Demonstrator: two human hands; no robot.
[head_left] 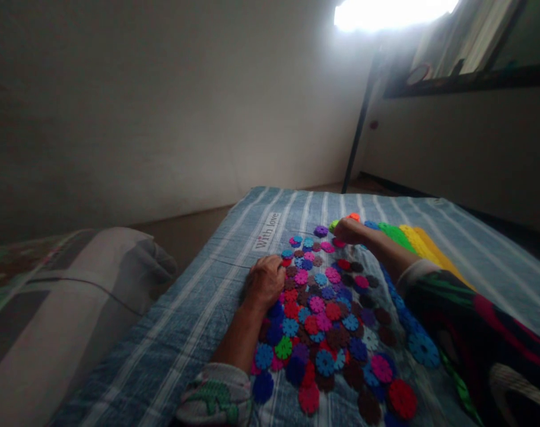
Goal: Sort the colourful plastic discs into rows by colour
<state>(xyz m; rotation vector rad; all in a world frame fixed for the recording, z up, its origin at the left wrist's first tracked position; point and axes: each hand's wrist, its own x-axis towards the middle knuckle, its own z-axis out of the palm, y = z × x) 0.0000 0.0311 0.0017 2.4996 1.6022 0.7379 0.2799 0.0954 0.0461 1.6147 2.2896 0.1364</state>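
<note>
Flat, notched plastic snowflake discs (317, 304) in blue, red, pink, brown and purple lie in a loose heap on the striped cloth. At the heap's left edge rests my left hand (264, 281), its fingers curled beside a red disc; what they hold, if anything, is hidden. Farther back, my right hand (351, 230) reaches down with its fingers pressed together near a purple disc (321, 231) and a lime green disc (334, 225). I cannot make out what is in that hand. An orange disc (353, 217) shows just behind it.
Right of the heap, discs lie in colour rows: blue (423, 349), green (395, 235) and yellow (419, 242), partly behind my right arm. The blue striped cloth (203, 296) carries a "With love" label (267, 232). A rolled bundle (74, 308) sits left; a lit lamp (394, 15) stands behind.
</note>
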